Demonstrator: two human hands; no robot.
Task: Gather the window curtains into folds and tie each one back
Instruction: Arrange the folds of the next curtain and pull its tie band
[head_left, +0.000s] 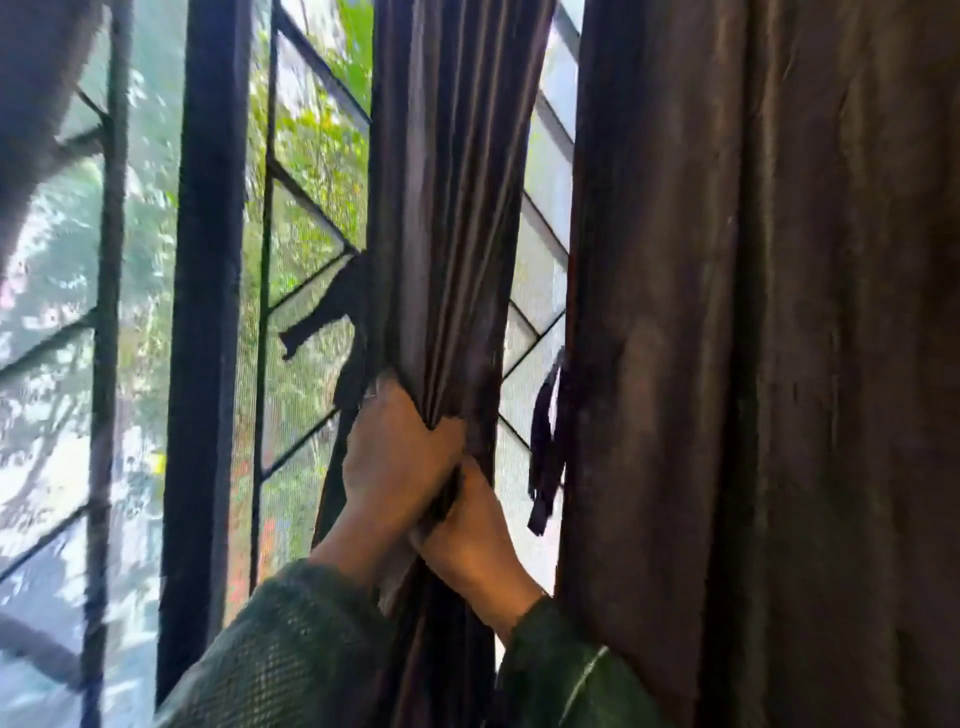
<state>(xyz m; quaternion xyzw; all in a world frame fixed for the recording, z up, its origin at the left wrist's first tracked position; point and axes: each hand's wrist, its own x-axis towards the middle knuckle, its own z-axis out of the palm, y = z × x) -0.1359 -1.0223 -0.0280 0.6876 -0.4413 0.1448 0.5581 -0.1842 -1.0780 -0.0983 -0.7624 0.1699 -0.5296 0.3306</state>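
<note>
A dark brown curtain (447, 208) hangs in the middle of the window, bunched into narrow vertical folds. My left hand (400, 457) grips the bundle from the left, fingers curled round the folds. Just below it, my right hand (472, 540) grips the same bundle. A dark tie strip (332, 312) sticks out to the left of the gathered curtain, just above my left hand. A second brown curtain (753, 364) hangs loose and wide on the right, with a dark tie strip (545, 447) dangling at its left edge.
A thick dark window post (202, 312) stands left of the bundle. Metal grille bars (306, 197) and mesh cover the panes, with green foliage outside. Another dark curtain (36, 114) shows at the top left corner.
</note>
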